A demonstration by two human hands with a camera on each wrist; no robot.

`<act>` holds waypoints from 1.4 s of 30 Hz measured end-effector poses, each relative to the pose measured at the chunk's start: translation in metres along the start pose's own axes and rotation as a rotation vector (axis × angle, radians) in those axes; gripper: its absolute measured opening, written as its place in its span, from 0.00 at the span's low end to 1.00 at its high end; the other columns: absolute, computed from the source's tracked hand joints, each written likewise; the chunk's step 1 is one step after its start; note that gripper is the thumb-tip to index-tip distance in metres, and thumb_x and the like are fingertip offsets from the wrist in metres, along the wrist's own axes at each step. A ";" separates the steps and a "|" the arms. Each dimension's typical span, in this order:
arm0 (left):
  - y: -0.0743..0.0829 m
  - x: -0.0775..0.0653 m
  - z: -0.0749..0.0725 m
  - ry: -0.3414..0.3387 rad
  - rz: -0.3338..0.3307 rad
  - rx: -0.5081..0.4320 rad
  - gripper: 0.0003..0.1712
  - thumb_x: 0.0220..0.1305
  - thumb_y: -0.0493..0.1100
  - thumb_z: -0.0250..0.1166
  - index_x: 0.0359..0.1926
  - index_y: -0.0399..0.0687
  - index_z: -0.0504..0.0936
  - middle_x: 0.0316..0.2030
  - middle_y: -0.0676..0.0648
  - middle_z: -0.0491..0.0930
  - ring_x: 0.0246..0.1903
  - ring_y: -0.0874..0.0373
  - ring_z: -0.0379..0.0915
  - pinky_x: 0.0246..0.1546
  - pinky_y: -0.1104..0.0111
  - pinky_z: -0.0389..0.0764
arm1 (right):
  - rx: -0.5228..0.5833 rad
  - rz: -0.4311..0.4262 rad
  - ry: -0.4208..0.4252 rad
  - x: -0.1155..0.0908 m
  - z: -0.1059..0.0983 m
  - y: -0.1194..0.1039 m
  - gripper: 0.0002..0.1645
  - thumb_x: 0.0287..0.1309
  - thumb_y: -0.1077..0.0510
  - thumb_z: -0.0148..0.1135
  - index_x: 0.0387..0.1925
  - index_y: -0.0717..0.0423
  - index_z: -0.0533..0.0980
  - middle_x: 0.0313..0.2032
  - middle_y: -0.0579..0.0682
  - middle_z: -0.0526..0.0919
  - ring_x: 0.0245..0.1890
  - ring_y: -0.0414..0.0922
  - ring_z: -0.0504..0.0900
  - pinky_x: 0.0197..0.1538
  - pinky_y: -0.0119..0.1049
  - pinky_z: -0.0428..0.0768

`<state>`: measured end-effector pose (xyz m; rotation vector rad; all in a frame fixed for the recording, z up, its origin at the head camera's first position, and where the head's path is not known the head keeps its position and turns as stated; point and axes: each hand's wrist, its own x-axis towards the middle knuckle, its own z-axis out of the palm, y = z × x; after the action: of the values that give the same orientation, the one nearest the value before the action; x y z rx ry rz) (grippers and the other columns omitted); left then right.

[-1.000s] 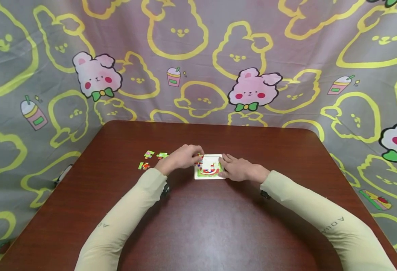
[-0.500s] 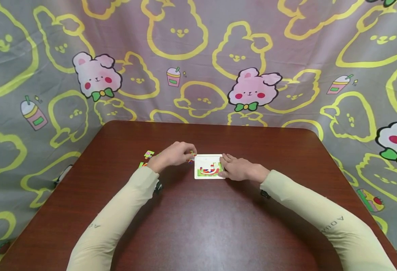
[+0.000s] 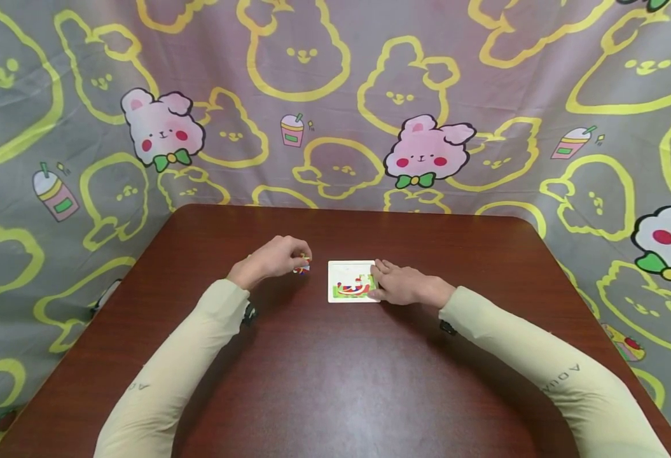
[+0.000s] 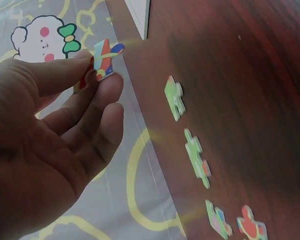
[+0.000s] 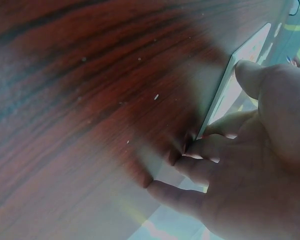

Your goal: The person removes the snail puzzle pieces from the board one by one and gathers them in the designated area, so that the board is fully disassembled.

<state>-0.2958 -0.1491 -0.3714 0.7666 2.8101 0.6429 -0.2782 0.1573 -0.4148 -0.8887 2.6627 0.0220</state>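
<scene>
My left hand [image 3: 272, 256] pinches a multicoloured jigsaw piece [image 4: 104, 60] between thumb and fingers, lifted off the table to the left of a white puzzle board [image 3: 341, 271]. Red, blue and yellow patches show on the piece. Along the board's lower part and right side lie fitted green and red pieces [image 3: 353, 291]; its upper left is bare white. At the board's right edge rests my right hand [image 3: 402, 285]. Its thumb [image 5: 247, 77] touches the board's near right side, and the other fingers extend along the edge and onto the table.
In the left wrist view, several loose jigsaw pieces lie on the brown table [image 3: 335, 375], among them a green one [image 4: 175, 98], a longer green one [image 4: 196, 157] and a red one [image 4: 251, 224]. My left hand mostly hides them from the head view. A patterned curtain [image 3: 335, 114] hangs behind the table.
My left hand has moved left, away from over the board, carrying the jigsaw piece with it. The board's upper left now shows uncovered. My right hand has stayed in place.
</scene>
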 end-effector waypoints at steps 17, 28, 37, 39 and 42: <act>-0.037 -0.019 -0.004 -0.014 -0.092 -0.001 0.09 0.65 0.41 0.65 0.44 0.46 0.85 0.31 0.50 0.85 0.27 0.60 0.74 0.31 0.68 0.73 | -0.003 -0.001 0.000 0.000 0.002 0.001 0.45 0.72 0.39 0.45 0.74 0.65 0.50 0.75 0.65 0.48 0.76 0.59 0.49 0.72 0.54 0.59; -0.054 -0.027 0.000 -0.005 -0.125 -0.027 0.10 0.63 0.40 0.67 0.44 0.42 0.84 0.24 0.50 0.82 0.22 0.61 0.72 0.27 0.68 0.73 | 0.003 0.007 0.001 -0.002 0.002 -0.001 0.45 0.72 0.39 0.46 0.74 0.65 0.50 0.75 0.65 0.48 0.76 0.59 0.49 0.72 0.54 0.59; -0.064 -0.034 -0.005 -0.086 -0.157 -0.094 0.10 0.67 0.38 0.61 0.47 0.43 0.85 0.25 0.47 0.80 0.17 0.61 0.68 0.19 0.68 0.72 | -0.007 0.005 0.008 -0.001 0.001 -0.001 0.45 0.72 0.38 0.45 0.74 0.65 0.50 0.75 0.65 0.49 0.76 0.59 0.49 0.72 0.54 0.60; -0.065 -0.034 -0.005 -0.092 -0.162 -0.085 0.10 0.67 0.38 0.62 0.46 0.43 0.85 0.25 0.48 0.80 0.16 0.61 0.68 0.19 0.68 0.73 | -0.006 0.002 0.009 -0.001 0.001 0.000 0.45 0.72 0.39 0.46 0.74 0.66 0.50 0.75 0.65 0.49 0.76 0.59 0.49 0.72 0.54 0.60; -0.066 -0.034 -0.004 -0.090 -0.169 -0.081 0.09 0.65 0.39 0.64 0.45 0.43 0.84 0.25 0.48 0.81 0.16 0.59 0.71 0.19 0.69 0.74 | 0.000 0.003 0.007 -0.001 0.002 0.001 0.45 0.72 0.39 0.46 0.74 0.66 0.50 0.75 0.66 0.49 0.76 0.60 0.49 0.72 0.55 0.60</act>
<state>-0.2975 -0.2192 -0.3958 0.5234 2.7110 0.6706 -0.2775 0.1584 -0.4166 -0.8868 2.6699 0.0197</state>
